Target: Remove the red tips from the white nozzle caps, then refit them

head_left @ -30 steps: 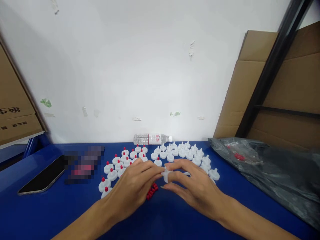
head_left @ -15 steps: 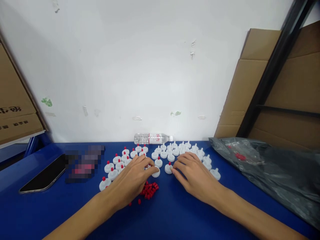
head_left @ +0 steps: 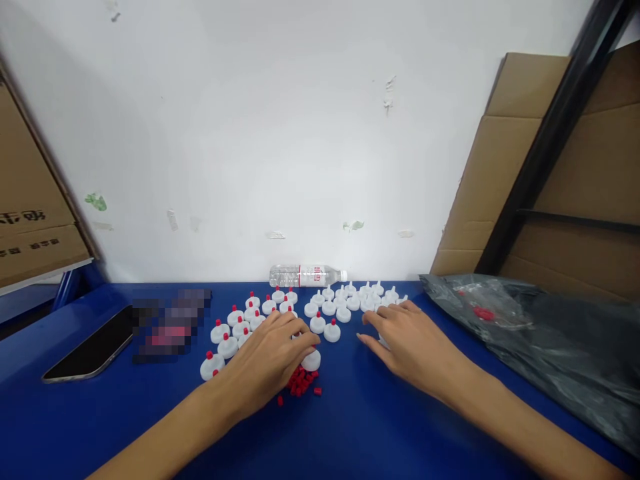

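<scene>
Blue surface (head_left: 350,427) lay under me; my left hand (head_left: 267,363) curled its fingers over a white cap (head_left: 311,361) above red plugs (head_left: 300,383), while my right hand (head_left: 415,347) spread flat among plain caps (head_left: 350,303).

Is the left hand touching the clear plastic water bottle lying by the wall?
Apart. The head view shows the left hand near the table front, with rows of white caps between it and the bottle.

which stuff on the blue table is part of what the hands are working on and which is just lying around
In use:
- left hand over the loose red tips
- right hand reaching into the plain white caps
- white caps with red tips

Lying about:
- water bottle on its side by the wall
- phone
- dark plastic bag
- cardboard boxes
</scene>
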`<action>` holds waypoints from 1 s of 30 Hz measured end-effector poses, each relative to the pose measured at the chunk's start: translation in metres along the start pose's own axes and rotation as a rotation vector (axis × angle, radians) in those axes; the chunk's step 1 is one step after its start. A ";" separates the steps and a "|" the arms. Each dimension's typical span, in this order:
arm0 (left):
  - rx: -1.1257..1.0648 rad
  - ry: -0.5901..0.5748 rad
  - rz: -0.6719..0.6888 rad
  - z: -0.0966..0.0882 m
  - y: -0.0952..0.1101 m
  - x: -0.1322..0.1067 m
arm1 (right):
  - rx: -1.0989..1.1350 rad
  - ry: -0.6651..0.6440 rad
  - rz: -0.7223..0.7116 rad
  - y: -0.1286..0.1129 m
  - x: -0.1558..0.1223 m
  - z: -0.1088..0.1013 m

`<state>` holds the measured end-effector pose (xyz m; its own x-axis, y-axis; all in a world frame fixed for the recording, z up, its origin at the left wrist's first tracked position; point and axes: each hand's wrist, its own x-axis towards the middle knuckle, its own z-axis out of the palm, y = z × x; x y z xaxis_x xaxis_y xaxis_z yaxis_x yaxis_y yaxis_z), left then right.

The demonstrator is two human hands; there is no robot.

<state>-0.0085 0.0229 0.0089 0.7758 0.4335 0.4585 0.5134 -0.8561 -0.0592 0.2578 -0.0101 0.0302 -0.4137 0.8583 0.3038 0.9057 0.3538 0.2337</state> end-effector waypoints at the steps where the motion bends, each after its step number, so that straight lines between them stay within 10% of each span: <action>1: 0.007 0.022 0.003 0.001 0.000 0.001 | -0.024 -0.024 0.007 0.000 0.000 0.000; 30: 0.037 0.013 -0.064 0.006 -0.002 -0.001 | 0.319 -0.019 -0.163 -0.019 -0.004 0.014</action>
<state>-0.0083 0.0262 0.0035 0.7360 0.4835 0.4737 0.5756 -0.8154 -0.0620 0.2435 -0.0146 0.0116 -0.5556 0.7871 0.2680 0.8129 0.5819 -0.0235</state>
